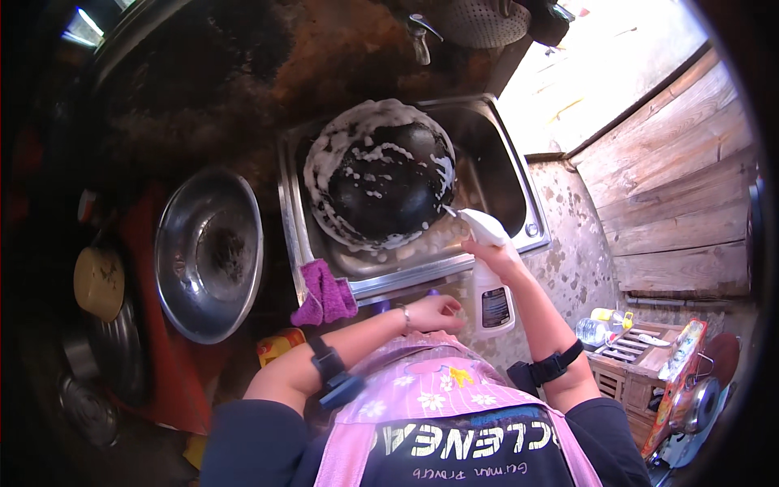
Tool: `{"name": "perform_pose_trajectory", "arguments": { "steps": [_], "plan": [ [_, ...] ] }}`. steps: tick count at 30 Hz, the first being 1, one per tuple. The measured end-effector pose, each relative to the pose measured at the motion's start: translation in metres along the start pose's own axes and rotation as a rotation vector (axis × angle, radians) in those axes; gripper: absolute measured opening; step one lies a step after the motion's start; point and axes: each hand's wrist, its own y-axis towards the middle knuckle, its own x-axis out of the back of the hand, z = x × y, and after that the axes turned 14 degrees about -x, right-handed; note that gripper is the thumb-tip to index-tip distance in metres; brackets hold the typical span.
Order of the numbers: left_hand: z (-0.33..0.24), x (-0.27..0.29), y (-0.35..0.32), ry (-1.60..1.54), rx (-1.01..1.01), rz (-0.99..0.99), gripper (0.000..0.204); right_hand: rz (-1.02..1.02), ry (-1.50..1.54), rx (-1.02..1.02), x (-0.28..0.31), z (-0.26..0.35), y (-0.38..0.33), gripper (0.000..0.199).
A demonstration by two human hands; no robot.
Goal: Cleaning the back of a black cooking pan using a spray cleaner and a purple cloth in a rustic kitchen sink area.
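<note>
Pink apron fabric with small flower prints lies nearest, across the person's chest below the steel sink. Just above it, near the sink's front edge, the left hand hovers with fingers loosely curled, empty as far as can be seen, apparently ready to steady something. Beside it the right hand wraps the neck of a white plastic spray bottle with a dark label, fingers closed around the trigger head; the nozzle points over the sink's rim toward the basin, so the bottle seems held upright for aiming. A purple cloth is draped over the sink's front left corner, likely kept within reach. Inside the sink sits a round black wok, tilted slightly and ringed with white suds, filling most of the basin. Left of the sink a wide shiny metal bowl rests on the dark counter. Right of the sink, further off, stands a wooden plank wall.
</note>
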Motion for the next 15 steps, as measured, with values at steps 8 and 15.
{"name": "perform_pose_trajectory", "arguments": {
  "steps": [8,15],
  "plan": [
    [0.000,0.058,-0.068,-0.451,-0.072,-0.390,0.034,0.086,-0.255,0.010,0.008,-0.002,0.018,0.036],
    [0.001,0.066,-0.120,-0.493,0.019,-0.666,0.029,0.147,-0.113,0.033,0.006,-0.002,0.016,0.030]
  ]
}}
